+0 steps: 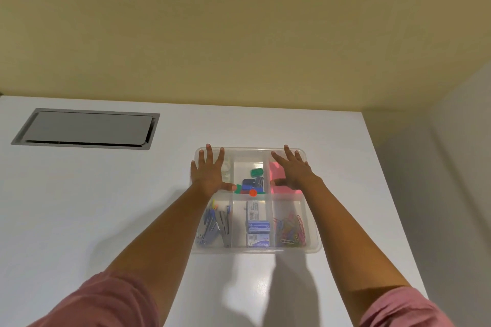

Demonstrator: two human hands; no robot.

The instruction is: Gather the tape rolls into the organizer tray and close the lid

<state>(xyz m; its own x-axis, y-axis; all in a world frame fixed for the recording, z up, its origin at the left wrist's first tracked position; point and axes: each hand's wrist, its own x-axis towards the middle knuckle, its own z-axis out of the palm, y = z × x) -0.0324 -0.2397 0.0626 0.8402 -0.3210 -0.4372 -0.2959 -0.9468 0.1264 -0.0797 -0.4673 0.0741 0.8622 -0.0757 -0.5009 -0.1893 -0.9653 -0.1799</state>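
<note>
My left hand (206, 170) and right hand (291, 170) lie flat, fingers spread, on the clear lid (255, 250) of the organizer tray (316, 243), both over its far half, clamped on nothing. The tray sits on the white counter (106, 207) toward the right, the lid apparently down over it. The tape rolls (226, 167) show as pale clear rings in the far left compartment, just beside my left fingers and half hidden by them. Through the lid I see coloured clips in the far middle cell, something pink under my right hand, staple boxes and paper clips in the near ones. I judge the lid thin, light and springy, likely to bow at the centre, so pressing belongs at the rim and corners. The smooth plastic may slide on the counter.
</note>
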